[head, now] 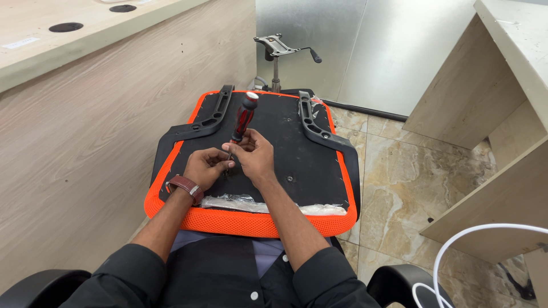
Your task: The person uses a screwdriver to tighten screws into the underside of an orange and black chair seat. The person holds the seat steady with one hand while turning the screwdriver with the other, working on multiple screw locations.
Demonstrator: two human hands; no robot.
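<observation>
An upturned office-chair seat (308, 165), black underneath with an orange mesh edge, rests on my lap. Two black armrest brackets lie on it, one on the left (206, 121) and one on the right (321, 130). My right hand (255, 155) is closed around the shaft of a red-and-black screwdriver (244, 117), which stands nearly upright with its tip down on the seat's underside. My left hand (206, 167), with a brown wrist strap, pinches at the screwdriver's tip; what it pinches is hidden by the fingers.
A chair gas-lift column with a metal mounting plate (278, 47) stands behind the seat. A wooden desk panel (85, 131) runs along the left and another desk (502, 114) stands at right. Clear plastic wrap (240, 201) lies on the seat's near edge. A white cable (456, 245) loops at lower right.
</observation>
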